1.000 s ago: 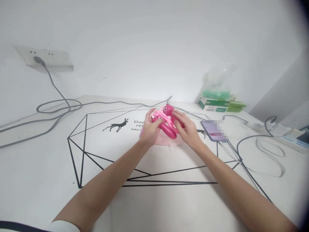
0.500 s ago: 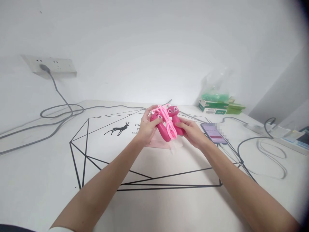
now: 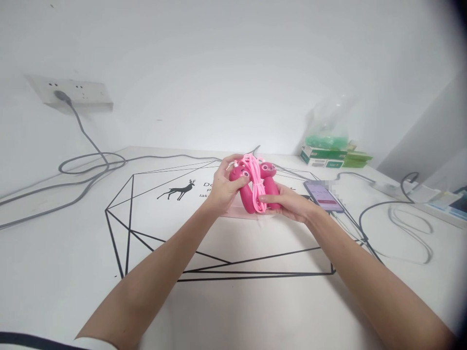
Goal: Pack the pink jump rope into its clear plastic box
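A pink jump rope (image 3: 258, 187) is held up in the middle of the view, its light pink cord bundled between two dark pink handles with animal-like faces. My left hand (image 3: 225, 187) grips the left handle near its face, thumb across the front. Around the lower part of the right handle, my right hand (image 3: 292, 200) is closed, with its thumb reaching onto the cord bundle. Behind and below the rope lies a pale pink, partly clear package (image 3: 239, 212) on the table, mostly covered by the rope and hands.
A white mat (image 3: 219, 238) with black lines and a deer covers the table. At right lie a phone (image 3: 324, 195) and loose cables (image 3: 386, 206). Green-and-white boxes (image 3: 324, 155) under a plastic bag stand by the wall. A grey cord runs from the wall socket (image 3: 85, 93).
My right hand has shifted lower on the right handle, its thumb now against the cord. The right handle has swung slightly right and upright, and the bundle sits more vertical.
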